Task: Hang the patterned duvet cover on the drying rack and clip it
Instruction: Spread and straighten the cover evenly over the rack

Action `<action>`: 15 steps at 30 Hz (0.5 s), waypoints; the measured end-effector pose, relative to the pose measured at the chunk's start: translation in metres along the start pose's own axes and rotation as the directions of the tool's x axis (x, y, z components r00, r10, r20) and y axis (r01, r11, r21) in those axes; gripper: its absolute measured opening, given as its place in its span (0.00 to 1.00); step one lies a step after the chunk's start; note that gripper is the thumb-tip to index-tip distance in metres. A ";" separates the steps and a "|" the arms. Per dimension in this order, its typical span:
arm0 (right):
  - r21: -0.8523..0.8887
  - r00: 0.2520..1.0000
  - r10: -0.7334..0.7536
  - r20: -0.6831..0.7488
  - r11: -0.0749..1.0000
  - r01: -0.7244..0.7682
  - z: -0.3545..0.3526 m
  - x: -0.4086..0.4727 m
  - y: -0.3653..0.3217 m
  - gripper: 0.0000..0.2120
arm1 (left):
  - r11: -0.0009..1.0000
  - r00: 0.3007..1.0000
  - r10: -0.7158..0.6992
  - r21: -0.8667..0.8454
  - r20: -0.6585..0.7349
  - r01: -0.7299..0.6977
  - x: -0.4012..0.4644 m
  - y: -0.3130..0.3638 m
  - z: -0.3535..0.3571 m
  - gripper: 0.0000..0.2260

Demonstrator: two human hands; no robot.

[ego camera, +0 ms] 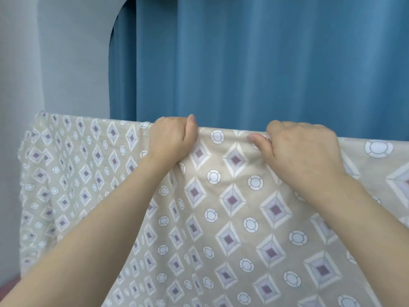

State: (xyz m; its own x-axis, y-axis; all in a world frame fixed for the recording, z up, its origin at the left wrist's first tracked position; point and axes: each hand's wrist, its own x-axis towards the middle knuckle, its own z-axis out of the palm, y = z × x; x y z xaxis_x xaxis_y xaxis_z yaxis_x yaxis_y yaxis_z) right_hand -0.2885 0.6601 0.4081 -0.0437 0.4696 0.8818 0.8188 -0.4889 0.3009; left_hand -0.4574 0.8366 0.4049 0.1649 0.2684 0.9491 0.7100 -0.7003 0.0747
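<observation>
The patterned duvet cover point(232, 218), beige with purple diamonds and white circles, hangs spread across the view, its top fold running from left to right. The drying rack beneath it is hidden by the cloth. My left hand point(172, 140) grips the top fold with curled fingers and the thumb raised. My right hand point(298, 149) grips the same fold a short way to the right, thumb pinching the cloth. No clip shows in either hand.
A blue curtain point(254, 63) hangs close behind the cover. A pale wall point(55, 63) stands at the left. A strip of reddish floor point(8, 282) shows at the lower left.
</observation>
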 end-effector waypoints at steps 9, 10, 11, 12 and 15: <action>0.164 0.996 0.043 0.077 0.985 -0.055 0.004 0.018 -0.021 0.21 | 0.995 0.978 -0.043 -0.096 -0.204 0.024 -0.002 0.001 0.027 0.17; 0.212 0.997 0.014 0.079 0.977 -0.031 0.005 0.024 -0.033 0.20 | 0.995 0.978 -0.035 -0.097 -0.207 0.015 -0.001 0.007 0.027 0.17; 0.261 0.996 -0.013 0.091 0.965 -0.011 0.006 0.031 -0.046 0.18 | 0.995 0.981 -0.012 -0.095 -0.194 -0.007 -0.001 0.012 0.027 0.18; 0.307 0.994 -0.029 0.108 0.952 -0.006 0.007 0.038 -0.058 0.18 | 0.995 0.985 0.018 -0.094 -0.170 -0.034 0.000 0.012 0.027 0.18; 0.289 0.994 -0.044 0.105 0.957 0.012 0.014 0.051 -0.081 0.18 | 0.992 0.991 0.077 -0.095 -0.113 -0.088 0.002 -0.007 0.022 0.19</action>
State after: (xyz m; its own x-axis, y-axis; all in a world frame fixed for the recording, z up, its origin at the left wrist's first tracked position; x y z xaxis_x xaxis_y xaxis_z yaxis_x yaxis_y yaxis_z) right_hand -0.3488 0.7336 0.4236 -0.0198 0.5651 0.8248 0.9486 -0.2499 0.1940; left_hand -0.4470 0.8569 0.3991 0.1409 0.1373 0.9805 0.6241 -0.7811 0.0197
